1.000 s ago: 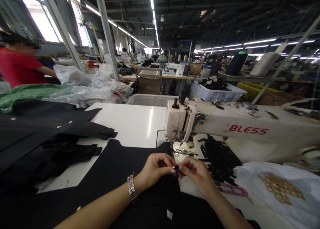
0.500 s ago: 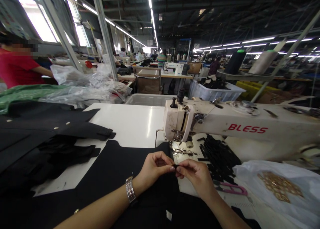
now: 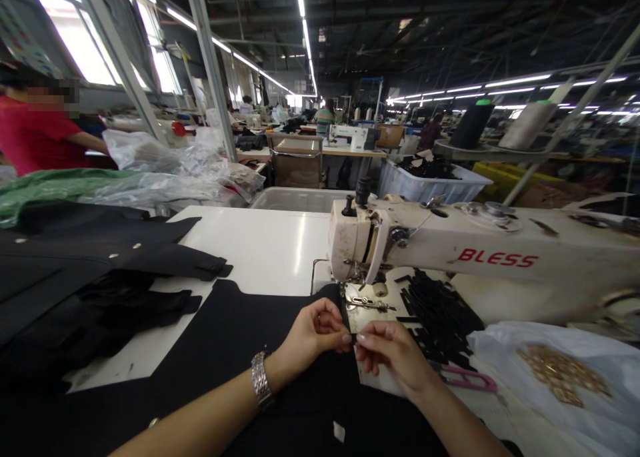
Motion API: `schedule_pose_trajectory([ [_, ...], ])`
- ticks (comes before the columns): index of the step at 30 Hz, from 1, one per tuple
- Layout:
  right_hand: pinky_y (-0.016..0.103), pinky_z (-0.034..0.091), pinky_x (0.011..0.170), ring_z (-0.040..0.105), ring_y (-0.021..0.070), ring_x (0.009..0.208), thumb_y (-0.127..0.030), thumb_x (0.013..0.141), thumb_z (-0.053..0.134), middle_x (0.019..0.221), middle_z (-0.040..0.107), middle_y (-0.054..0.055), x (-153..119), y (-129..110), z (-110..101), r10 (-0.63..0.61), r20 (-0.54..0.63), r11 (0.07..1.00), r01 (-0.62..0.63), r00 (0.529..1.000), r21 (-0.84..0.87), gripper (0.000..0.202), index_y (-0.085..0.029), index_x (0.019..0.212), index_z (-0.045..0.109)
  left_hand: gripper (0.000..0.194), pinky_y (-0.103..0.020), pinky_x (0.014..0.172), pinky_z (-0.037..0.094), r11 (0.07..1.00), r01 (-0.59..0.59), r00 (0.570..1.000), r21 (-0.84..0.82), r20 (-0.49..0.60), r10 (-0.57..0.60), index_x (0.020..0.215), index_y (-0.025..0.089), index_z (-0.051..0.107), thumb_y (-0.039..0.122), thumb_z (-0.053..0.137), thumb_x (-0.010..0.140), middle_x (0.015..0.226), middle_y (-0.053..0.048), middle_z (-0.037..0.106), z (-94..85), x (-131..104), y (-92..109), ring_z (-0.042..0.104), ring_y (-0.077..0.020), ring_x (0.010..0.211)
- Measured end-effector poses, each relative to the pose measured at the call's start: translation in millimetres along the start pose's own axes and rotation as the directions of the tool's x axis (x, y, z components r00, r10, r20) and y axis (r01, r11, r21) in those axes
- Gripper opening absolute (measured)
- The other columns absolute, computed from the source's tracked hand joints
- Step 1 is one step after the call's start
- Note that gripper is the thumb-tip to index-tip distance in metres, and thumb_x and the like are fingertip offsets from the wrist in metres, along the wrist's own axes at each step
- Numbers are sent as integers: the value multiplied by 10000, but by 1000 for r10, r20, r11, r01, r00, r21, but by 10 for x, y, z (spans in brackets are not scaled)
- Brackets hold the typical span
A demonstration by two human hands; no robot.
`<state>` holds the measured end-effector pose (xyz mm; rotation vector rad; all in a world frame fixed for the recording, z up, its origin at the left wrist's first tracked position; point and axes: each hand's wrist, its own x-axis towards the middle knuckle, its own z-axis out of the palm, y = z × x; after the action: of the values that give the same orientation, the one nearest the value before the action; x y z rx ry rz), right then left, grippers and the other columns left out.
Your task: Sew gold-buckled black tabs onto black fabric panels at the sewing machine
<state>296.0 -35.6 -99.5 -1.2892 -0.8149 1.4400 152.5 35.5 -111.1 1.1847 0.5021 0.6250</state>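
Observation:
My left hand point(image 3: 320, 330), with a metal watch point(image 3: 261, 379) on the wrist, is closed in a pinch of thumb and forefinger. Facing it, my right hand point(image 3: 390, 354) pinches too, its other fingers curled below. Between the fingertips shows a bit of a small black fabric strip point(image 3: 353, 339), mostly covered by the fingers. Both hands hover over a large black fabric panel point(image 3: 220, 350), just in front of the presser foot area of a sewing machine point(image 3: 400, 237). Right of my hands lies a pile of short black strips point(image 3: 440, 310).
Pink-handled thread snips point(image 3: 470, 379) lie beside my right wrist. A white plastic bag point(image 3: 505, 350) holds several gold-coloured metal rings point(image 3: 565, 374). More black garment pieces point(image 3: 100, 257) cover the table at left. A co-worker in red point(image 3: 40, 134) sits beyond them.
My right hand has shifted slightly down, and its lower fingers now show beneath the pinch. Less of the small black strip shows between the fingertips. The left hand has barely moved.

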Motion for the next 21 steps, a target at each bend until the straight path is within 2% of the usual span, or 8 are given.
schedule_pose_trajectory([
  [2,149,274,323,452,48,316,-336,519,670,427,567,14,18,19,-23,57,-17,998,-56,998,43,245,-115,480,570,255,-219,561,460,958,-106,994,267,9,108,741,128,521,263,696,616,660,-24,592,5,-25,28,569,-118,582],
  [6,145,255,317,429,41,296,-323,497,633,390,537,3,42,85,-73,115,-41,991,-112,993,68,220,-118,467,558,166,-223,626,471,646,-366,922,669,170,346,790,132,610,252,643,682,754,-70,613,14,-68,67,581,-147,675],
  [9,149,257,328,430,42,312,-336,507,610,405,538,7,62,107,-89,130,-53,990,-127,990,54,226,-121,468,553,123,-203,666,468,454,-474,860,754,285,423,824,137,618,199,522,778,798,-89,635,32,-86,58,598,-146,730],
  [13,184,322,375,476,79,373,-381,538,609,463,561,21,18,62,-68,109,-58,994,-110,992,-15,252,-134,525,563,149,-203,657,468,215,-529,808,821,410,423,845,125,600,152,461,798,799,-99,641,31,-74,74,603,-149,712],
  [16,237,413,501,552,132,527,-359,579,642,619,610,31,-155,76,-34,-92,-127,954,51,988,-295,262,-166,754,616,130,-210,634,469,51,-536,783,843,473,403,814,128,585,128,458,784,759,-85,635,-67,28,114,595,-149,683],
  [18,272,445,602,574,168,659,-322,636,630,775,624,49,-306,169,-22,-361,-76,709,220,930,-670,322,-205,935,602,132,-221,618,471,-53,-530,763,846,504,404,803,132,574,124,444,785,748,-76,627,-183,153,125,585,-147,665],
  [19,285,454,624,575,183,696,-311,670,608,825,618,58,-374,238,-22,-480,19,496,289,877,-819,334,-214,989,588,141,-229,610,472,-103,-526,753,844,518,405,796,133,571,126,430,791,741,-73,623,-247,225,123,579,-148,657],
  [21,293,469,594,575,194,683,-324,734,551,815,606,65,-464,390,-31,-602,231,108,364,765,-925,314,-211,1026,578,173,-240,592,472,-186,-524,741,831,552,381,769,132,568,139,400,809,720,-66,611,-366,360,107,566,-149,643],
])
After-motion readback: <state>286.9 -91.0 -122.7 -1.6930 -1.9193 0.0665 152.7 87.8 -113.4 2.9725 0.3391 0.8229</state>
